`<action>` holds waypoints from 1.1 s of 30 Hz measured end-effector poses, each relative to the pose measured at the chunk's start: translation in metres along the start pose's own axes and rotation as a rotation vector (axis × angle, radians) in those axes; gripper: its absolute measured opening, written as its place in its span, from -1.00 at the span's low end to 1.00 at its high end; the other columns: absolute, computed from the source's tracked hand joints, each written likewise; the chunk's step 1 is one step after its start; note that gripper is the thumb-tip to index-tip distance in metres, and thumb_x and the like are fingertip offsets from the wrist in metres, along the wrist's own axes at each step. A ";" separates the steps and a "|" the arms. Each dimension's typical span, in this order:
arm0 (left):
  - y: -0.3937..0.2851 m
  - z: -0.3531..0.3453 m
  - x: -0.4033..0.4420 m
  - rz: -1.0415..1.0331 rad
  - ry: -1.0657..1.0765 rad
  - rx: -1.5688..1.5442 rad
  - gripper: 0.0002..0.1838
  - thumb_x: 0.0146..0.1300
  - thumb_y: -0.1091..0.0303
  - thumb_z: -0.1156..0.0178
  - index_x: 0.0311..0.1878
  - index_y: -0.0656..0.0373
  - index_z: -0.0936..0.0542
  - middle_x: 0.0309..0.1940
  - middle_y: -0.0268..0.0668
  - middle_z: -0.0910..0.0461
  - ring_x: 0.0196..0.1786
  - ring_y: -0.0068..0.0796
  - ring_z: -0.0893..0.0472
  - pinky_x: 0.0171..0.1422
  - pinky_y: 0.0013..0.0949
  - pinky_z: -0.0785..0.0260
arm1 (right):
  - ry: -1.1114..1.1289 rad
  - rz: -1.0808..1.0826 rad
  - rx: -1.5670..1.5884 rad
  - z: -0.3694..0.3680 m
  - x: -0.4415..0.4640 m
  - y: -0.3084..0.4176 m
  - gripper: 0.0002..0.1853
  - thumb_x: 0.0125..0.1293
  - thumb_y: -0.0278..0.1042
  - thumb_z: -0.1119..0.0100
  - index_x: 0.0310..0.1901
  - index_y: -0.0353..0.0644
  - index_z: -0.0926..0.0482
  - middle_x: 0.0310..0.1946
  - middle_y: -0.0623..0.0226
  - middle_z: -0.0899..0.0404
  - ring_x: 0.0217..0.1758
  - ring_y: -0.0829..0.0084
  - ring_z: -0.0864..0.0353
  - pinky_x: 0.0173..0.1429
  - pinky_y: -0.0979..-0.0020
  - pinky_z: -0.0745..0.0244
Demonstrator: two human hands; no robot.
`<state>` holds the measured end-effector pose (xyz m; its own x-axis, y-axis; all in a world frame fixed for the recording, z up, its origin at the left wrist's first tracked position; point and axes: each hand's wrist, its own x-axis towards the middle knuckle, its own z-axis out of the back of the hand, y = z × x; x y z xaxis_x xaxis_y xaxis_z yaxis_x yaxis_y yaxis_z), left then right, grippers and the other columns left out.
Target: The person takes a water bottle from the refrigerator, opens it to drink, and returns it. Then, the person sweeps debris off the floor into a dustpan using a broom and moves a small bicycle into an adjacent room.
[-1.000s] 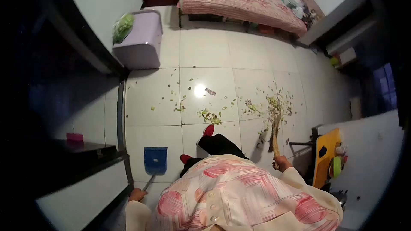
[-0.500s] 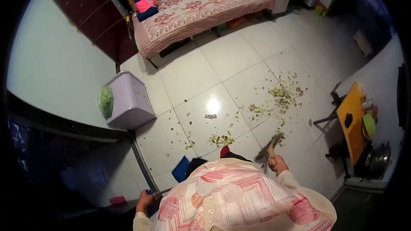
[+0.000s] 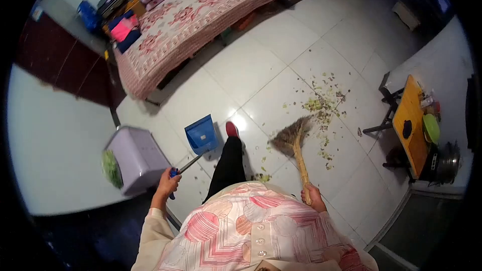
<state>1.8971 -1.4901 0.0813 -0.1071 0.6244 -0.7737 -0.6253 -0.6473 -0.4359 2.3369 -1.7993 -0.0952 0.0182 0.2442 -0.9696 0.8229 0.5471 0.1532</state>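
Note:
My left hand is closed round the handle of a blue dustpan, whose pan is held forward, left of my red shoe. In my right hand is the light wooden handle of a straw broom. The broom's dark bristles fan out at the left edge of a patch of green and brown scraps on the tiled floor. More scraps lie close to my body, partly hidden by my clothing.
A bed with a patterned cover stands at the back. On the left, a lilac bin has a bag of greens against it. At the right is a yellow folding table with a green bowl.
The view has turned and moved forward. The dustpan has come out from beside my body to the front, and the broom has swung forward, its bristles now beside the scraps.

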 end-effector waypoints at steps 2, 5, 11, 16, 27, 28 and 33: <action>-0.050 0.008 0.060 -0.039 0.047 0.031 -0.81 0.05 0.44 -0.13 -0.25 0.12 -0.37 -0.63 -0.45 -0.31 -0.67 -0.65 -0.27 -0.65 -0.54 -0.11 | -0.077 0.028 -0.001 -0.035 0.016 0.013 -0.79 0.20 -0.23 0.02 -0.24 -0.18 -0.36 -0.62 0.30 -0.37 -0.68 0.48 -0.35 -0.66 0.51 -0.26; -0.107 0.017 0.152 -0.016 0.093 0.003 -0.80 0.03 0.44 -0.14 -0.27 0.12 -0.37 -0.65 -0.44 -0.33 -0.69 -0.64 -0.28 -0.67 -0.52 -0.11 | 0.010 0.430 -0.408 -0.078 0.051 0.027 -0.84 0.17 -0.30 -0.01 -0.33 -0.22 -0.40 -0.63 0.31 -0.38 -0.71 0.47 -0.34 -0.69 0.50 -0.23; -0.270 0.018 0.275 -0.136 0.227 0.068 -0.83 0.03 0.48 -0.12 -0.29 0.12 -0.39 -0.66 -0.47 -0.33 -0.73 -0.69 -0.26 -0.72 -0.57 -0.09 | -0.383 0.014 0.424 -0.187 0.078 0.106 -0.85 0.14 -0.36 -0.07 -0.48 -0.19 -0.37 -0.74 0.35 -0.32 -0.78 0.51 -0.23 -0.72 0.45 -0.14; -0.379 -0.010 0.348 -0.244 0.301 0.142 -0.84 0.06 0.46 -0.10 -0.28 0.10 -0.37 -0.64 -0.46 -0.34 -0.74 -0.72 -0.25 -0.73 -0.58 -0.07 | -0.440 0.066 0.579 -0.233 0.095 0.166 -0.86 0.15 -0.38 -0.04 -0.47 -0.19 -0.32 -0.77 0.35 -0.27 -0.80 0.50 -0.20 -0.75 0.45 -0.10; -0.538 -0.094 0.431 -0.258 0.245 0.213 -0.87 0.13 0.39 -0.11 -0.27 0.09 -0.39 -0.65 -0.48 -0.34 -0.74 -0.74 -0.25 -0.73 -0.60 -0.06 | -0.166 0.068 0.411 -0.326 0.218 0.431 -0.83 0.17 -0.28 -0.06 -0.29 -0.11 -0.32 -0.64 0.41 -0.31 -0.69 0.56 -0.29 -0.67 0.54 -0.21; -0.556 -0.102 0.433 -0.223 0.247 0.206 -0.86 0.12 0.40 -0.11 -0.27 0.09 -0.38 -0.64 -0.48 -0.35 -0.74 -0.73 -0.26 -0.73 -0.60 -0.07 | -0.097 0.110 0.391 -0.335 0.234 0.469 -0.82 0.17 -0.28 -0.06 -0.26 -0.11 -0.33 -0.64 0.41 -0.32 -0.69 0.56 -0.30 -0.67 0.53 -0.22; -0.641 -0.158 0.453 -0.211 0.215 0.317 -0.89 0.11 0.43 -0.11 -0.32 0.15 -0.39 -0.64 -0.47 -0.35 -0.71 -0.73 -0.27 -0.71 -0.57 -0.09 | -0.007 0.140 0.057 -0.368 0.320 0.649 -0.68 0.16 -0.30 -0.07 -0.05 -0.10 -0.32 -0.60 0.38 -0.37 -0.69 0.52 -0.35 -0.67 0.44 -0.29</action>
<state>2.3715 -0.8611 -0.0620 0.1905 0.6018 -0.7756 -0.8262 -0.3284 -0.4578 2.6677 -1.0718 -0.2362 0.1388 0.3094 -0.9408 0.8432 0.4613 0.2761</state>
